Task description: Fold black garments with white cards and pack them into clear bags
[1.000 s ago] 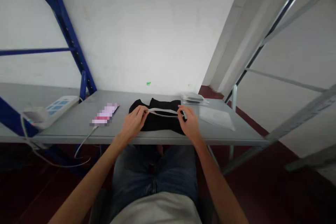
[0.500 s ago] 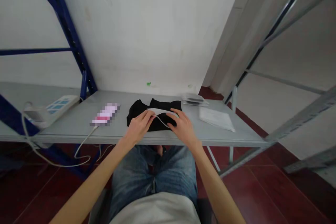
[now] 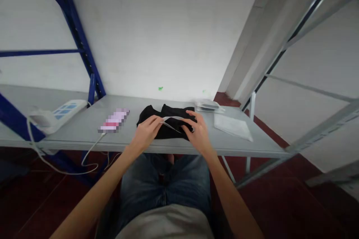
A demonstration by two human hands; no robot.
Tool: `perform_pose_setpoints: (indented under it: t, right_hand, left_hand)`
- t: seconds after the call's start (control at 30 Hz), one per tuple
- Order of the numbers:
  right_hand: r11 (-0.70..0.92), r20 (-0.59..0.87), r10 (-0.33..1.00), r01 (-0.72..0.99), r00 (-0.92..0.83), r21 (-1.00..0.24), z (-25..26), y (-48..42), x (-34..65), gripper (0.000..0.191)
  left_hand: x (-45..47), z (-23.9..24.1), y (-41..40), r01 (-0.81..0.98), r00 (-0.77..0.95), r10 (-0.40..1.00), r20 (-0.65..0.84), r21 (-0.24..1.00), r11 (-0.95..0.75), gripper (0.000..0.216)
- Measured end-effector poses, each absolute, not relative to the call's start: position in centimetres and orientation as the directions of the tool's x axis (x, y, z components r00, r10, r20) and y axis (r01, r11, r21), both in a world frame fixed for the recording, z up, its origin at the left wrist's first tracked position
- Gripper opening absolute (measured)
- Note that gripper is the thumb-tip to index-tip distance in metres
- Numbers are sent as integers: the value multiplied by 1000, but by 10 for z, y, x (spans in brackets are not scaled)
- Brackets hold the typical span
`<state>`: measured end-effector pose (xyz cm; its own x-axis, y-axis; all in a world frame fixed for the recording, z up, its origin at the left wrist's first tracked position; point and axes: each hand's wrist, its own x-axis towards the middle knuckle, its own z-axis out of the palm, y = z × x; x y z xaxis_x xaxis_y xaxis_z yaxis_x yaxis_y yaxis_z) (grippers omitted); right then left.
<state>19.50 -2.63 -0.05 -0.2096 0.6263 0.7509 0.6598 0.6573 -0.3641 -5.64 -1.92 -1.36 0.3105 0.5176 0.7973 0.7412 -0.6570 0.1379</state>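
A black folded cloth item [image 3: 174, 133], perhaps socks, lies on the grey shelf in front of me. Across its top runs a thin white strip [image 3: 171, 118], which bows apart into two edges like an open loop. My left hand [image 3: 148, 130] pinches the strip's left end between thumb and fingers. On the other side my right hand [image 3: 198, 130] curls its thumb and fingers round the strip's right part, over the black cloth. Its fingertips partly hide that end.
A phone [image 3: 114, 120] with a white charging cable lies to the left, beside a white power strip [image 3: 68, 114]. Several flat clear packets [image 3: 209, 105] lie at the back right, near a white plastic sheet or bag [image 3: 232, 126]. The shelf's front edge [image 3: 168, 152] runs above my lap.
The white strip now bows wider apart between my hands. My right hand has shifted slightly right, its fingers further round the strip. The left hand keeps its pinch.
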Motion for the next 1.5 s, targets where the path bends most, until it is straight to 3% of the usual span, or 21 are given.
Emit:
perform_pose_setpoints:
  t: [0.17,0.3,0.43,0.5,0.67,0.8,0.9,1.0,1.23,1.5]
  right_hand:
    - [694,777,629,447,5,-565,19,-33,205,24]
    - [565,575,801,109,168,-818,11,-22,213,12]
    - [452,419,883,-144,210,-880,-2,-6,221,23]
    - [440,404,889,-160,217,-883,-7,2,223,30]
    - [443,435,894,-67,106,-894,-18,26,219,42]
    - [348,349,937,131,-13,-928,-29,39,219,29]
    - [378,445,894,453,47,-808,-31,31,222,26]
    - [451,633,767,616,103,-646,-19,5,218,32]
    - [629,644,702,689,-305,-359,2,-40,179,26]
    - [635,692,646,730,-323,-253,-14,-29,178,28]
  left_hand:
    - [-67,-4,-16,775,32,556,831,330,-538,11]
    - [-76,4,-14,744,-182,592,785,504,-439,12]
    - [-86,9,-10,625,-390,628,673,695,-357,30]
    - [-91,11,-8,549,-451,643,619,760,-347,37]
    - [-95,14,-8,503,-504,639,581,799,-330,25]
    - [-87,11,-9,426,-514,637,574,816,-391,25]
    - [-72,5,-13,412,-433,680,591,801,-434,21]
    - [-52,-6,-17,390,-251,763,595,784,-483,17]
    - [-20,-28,-26,391,-11,772,636,713,-582,20]
    - [-21,-21,-32,424,66,719,691,633,-648,20]
